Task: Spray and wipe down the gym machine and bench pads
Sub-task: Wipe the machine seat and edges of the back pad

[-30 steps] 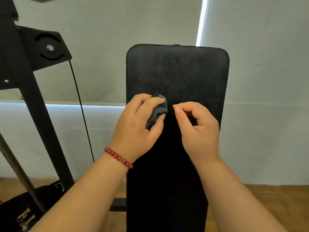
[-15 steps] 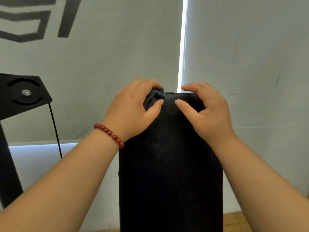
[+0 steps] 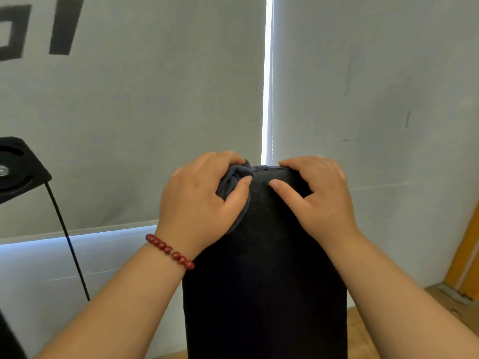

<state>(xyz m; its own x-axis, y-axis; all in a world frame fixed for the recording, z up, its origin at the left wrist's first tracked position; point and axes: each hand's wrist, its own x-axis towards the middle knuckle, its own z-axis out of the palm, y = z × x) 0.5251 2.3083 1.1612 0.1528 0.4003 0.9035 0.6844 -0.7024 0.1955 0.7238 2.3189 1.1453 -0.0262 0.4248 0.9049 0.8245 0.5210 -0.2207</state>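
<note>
A black bench pad (image 3: 264, 294) stands up steeply in front of the person, its face towards the camera and its top edge level with both hands. The left hand (image 3: 199, 200) sits at the pad's top left corner with its fingers and thumb curled round a bunched dark grey cloth (image 3: 230, 180). The cloth is pressed against the pad there; one fold pokes out above the thumb at the top edge, and another edge trails down the pad's left side under the palm. A bracelet (image 3: 169, 251) of red beads circles the left wrist. The right hand (image 3: 318, 200) grips the pad's top right corner, fingers hooked over the top edge and thumb laid flat on the front face, pointing towards the cloth. Behind the pad hang pale grey blinds (image 3: 155, 99) with a bright slit between them. At the left edge of the view a black machine plate (image 3: 18, 167) carries a thin black cable (image 3: 67, 239) running downwards. Wooden floor (image 3: 363, 332) shows at lower right.
</note>
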